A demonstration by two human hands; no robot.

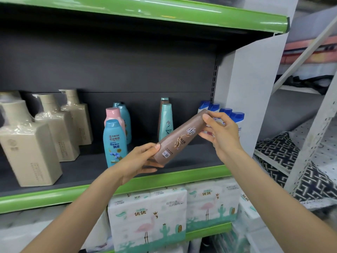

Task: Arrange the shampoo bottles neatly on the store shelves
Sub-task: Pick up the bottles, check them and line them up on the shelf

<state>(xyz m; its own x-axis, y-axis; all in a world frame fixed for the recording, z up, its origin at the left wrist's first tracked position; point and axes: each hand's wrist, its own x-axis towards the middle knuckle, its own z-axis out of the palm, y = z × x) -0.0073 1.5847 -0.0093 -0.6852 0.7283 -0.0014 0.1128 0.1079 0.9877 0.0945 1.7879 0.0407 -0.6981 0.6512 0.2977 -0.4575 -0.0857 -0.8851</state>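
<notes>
Currently we hold the brown shampoo bottle point(179, 138) in both hands, tilted, in the air in front of the middle shelf point(109, 194), wide end low left, narrow end up right. Our left hand point(140, 161) grips the wide lower end, thumb on top, fingers curled under. Our right hand point(221, 133) pinches the narrow upper end between thumb and fingers. Label faces us, QR patch near the lower end.

Behind the bottle, on the shelf:
- teal tube point(166, 121) upright, with a brown one just behind it, only partly visible.
- white bottles with blue caps point(237, 118) in a row at the right end, partly hidden by our right hand.
- blue Rejoice bottle point(114, 143) at the front, a pink bottle point(113, 115) just behind it, more teal ones behind that.
- beige square bottles point(29, 148) in shrink wrap at the left, in a line running back toward the rear panel.

Shelf deck is dark grey, front edge green. Below it, tissue packs point(147, 220) with flamingo and cactus print sit side by side. Right of the white upright, a neighbouring rack carries black-and-white patterned fabric point(279, 152).
</notes>
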